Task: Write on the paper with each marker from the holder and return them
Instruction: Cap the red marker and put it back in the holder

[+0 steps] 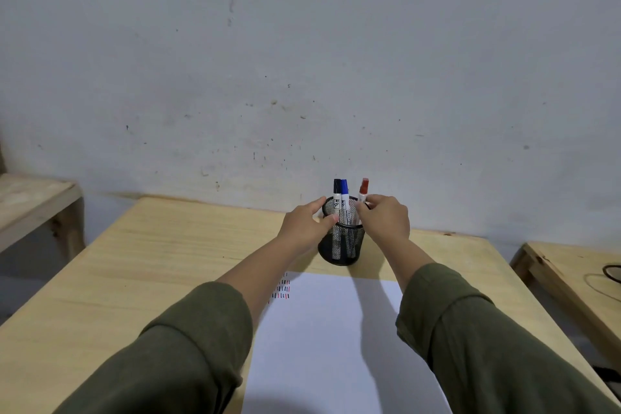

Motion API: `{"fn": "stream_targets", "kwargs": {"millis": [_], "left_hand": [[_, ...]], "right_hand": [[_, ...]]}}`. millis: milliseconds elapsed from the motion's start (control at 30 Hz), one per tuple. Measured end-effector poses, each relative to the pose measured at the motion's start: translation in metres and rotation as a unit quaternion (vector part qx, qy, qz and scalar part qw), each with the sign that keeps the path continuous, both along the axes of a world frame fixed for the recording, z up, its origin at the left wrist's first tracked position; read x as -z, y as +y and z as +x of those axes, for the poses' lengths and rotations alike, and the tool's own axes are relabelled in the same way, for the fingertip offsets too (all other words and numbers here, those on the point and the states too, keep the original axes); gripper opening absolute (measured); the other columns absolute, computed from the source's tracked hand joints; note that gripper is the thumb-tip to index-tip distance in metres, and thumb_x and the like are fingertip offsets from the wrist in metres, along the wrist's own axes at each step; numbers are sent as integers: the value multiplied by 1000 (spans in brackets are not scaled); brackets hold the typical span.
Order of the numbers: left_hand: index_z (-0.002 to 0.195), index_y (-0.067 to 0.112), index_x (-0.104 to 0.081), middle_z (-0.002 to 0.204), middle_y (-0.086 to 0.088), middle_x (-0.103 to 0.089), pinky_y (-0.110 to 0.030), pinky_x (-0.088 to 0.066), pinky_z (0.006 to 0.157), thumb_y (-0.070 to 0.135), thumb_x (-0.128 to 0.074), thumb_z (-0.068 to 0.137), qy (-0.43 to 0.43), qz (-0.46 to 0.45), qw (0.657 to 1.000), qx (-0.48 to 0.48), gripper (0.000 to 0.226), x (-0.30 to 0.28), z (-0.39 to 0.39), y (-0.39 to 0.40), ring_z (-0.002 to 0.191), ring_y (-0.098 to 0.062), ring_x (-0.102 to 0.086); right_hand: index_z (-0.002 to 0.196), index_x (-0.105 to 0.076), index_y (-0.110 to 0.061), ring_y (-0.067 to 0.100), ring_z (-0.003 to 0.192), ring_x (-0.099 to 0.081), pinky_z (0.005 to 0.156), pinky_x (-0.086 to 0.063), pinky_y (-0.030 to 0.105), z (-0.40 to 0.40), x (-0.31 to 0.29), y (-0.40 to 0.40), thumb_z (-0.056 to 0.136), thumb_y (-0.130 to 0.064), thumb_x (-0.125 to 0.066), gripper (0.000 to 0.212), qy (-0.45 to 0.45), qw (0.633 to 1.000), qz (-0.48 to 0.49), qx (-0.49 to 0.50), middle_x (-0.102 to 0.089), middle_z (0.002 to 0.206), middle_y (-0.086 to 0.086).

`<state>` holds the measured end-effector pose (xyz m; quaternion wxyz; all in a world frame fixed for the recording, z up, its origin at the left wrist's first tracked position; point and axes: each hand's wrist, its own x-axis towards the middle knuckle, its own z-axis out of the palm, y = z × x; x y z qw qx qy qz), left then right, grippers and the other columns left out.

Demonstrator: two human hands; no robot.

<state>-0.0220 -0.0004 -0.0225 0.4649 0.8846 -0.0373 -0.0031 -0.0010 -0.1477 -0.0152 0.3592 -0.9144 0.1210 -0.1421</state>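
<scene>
A black mesh holder (340, 245) stands on the wooden table (141, 265), just beyond the white paper (322, 339). Three markers stand in it: black-capped (336, 190), blue-capped (344, 191) and red-capped (364, 188). My left hand (307, 223) wraps the holder's left side, thumb on its rim. My right hand (383, 217) pinches the barrel of the red marker at the rim. Short black and red strokes (282, 289) mark the paper's upper left corner.
A stained grey wall rises right behind the table. A wooden bench (37, 202) stands at the left. Another wooden surface (578, 282) at the right carries a dark cable (610, 272). Both green sleeves cross the paper.
</scene>
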Motion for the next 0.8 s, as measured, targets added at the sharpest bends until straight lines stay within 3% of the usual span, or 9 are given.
{"fn": "stream_targets", "kwargs": {"millis": [267, 367, 533, 700, 800], "left_hand": [[140, 24, -38, 144, -3, -47, -26, -32, 102, 35, -53, 90, -5, -5, 1000, -1, 53, -1, -2, -2, 133, -21, -41], [138, 22, -41, 139, -3, -52, -26, -34, 98, 33, -52, 91, -14, -8, 1000, 2, 49, -2, -4, -2, 129, -22, -45], [139, 23, -39, 139, -2, -52, -24, -33, 99, 34, -52, 91, -17, -14, 1000, 1, 51, 1, -4, -3, 130, -21, -45], [142, 23, -34, 145, -2, -46, -26, -31, 104, 35, -53, 90, -2, -22, 1000, 0, 56, 4, 0, -3, 134, -20, -40], [143, 23, -33, 147, -3, -43, -29, -30, 108, 37, -52, 90, -1, -15, 1000, 4, 58, 5, 2, -2, 136, -20, -37]], "right_hand": [[137, -46, -35, 16, 82, -56, 71, -41, 25, -4, 2, 2, 89, -20, -53, 50, -34, 995, 66, -59, -72, 95, 1], [146, -29, -37, 23, 101, -59, 77, -40, 26, -7, 3, -1, 90, -21, -54, 63, -49, 994, 58, -79, -66, 120, 5], [147, -17, -43, 25, 133, -33, 99, -35, 48, -6, -2, 4, 88, -29, -56, 72, -107, 981, -119, -111, -38, 148, -2], [144, -25, -45, 30, 144, -10, 105, -24, 50, 3, -6, 13, 91, -39, -51, 59, -78, 943, -303, -111, -10, 160, 2], [143, -27, -41, 33, 145, 0, 108, -20, 54, 5, -7, 17, 93, -41, -47, 55, -37, 933, -341, -113, 1, 161, 3]]}}
